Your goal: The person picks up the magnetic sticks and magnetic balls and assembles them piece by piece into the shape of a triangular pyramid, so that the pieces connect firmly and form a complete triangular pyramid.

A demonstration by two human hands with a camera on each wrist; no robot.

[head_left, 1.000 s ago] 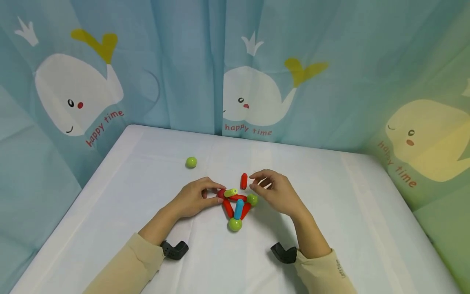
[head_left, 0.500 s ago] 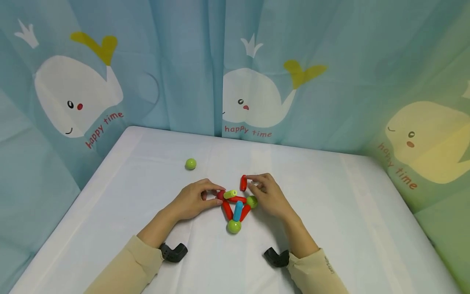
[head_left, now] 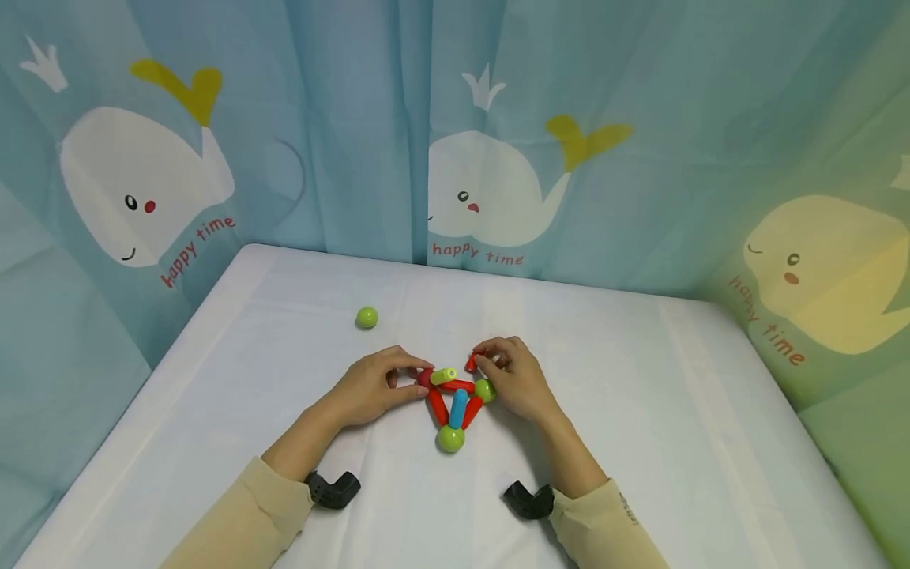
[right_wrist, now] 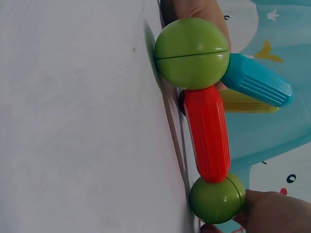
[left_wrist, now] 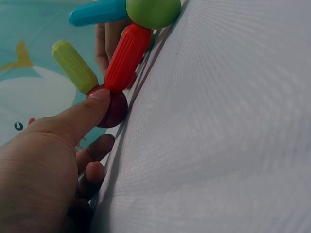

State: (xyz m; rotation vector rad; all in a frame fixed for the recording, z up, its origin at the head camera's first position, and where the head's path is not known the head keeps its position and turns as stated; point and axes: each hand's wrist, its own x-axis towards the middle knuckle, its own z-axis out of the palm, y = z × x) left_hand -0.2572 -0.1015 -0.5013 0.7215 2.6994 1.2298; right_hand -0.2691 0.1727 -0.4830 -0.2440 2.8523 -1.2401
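A triangle of three red sticks lies on the table, with a dark red ball (head_left: 424,378), a front green ball (head_left: 451,438) and a right green ball (head_left: 485,390) at its corners. From the red ball a yellow-green stick (head_left: 444,376) slants up; a blue stick (head_left: 458,409) rises from the front ball. My left hand (head_left: 373,389) pinches the red ball between thumb and fingers, the thumb (left_wrist: 97,99) pressing its side in the left wrist view. Just behind the triangle, my right hand (head_left: 517,379) pinches a loose red stick (head_left: 471,364), partly covered by the fingers.
A single green ball (head_left: 366,318) lies farther back on the white table (head_left: 640,395), left of the triangle. A blue curtain (head_left: 370,142) printed with whales hangs behind the table. A black wrist device (head_left: 529,500) sits at each sleeve.
My right hand has moved left to the loose red stick and taken hold of it; the stick has tilted. The left hand stays on the red ball.
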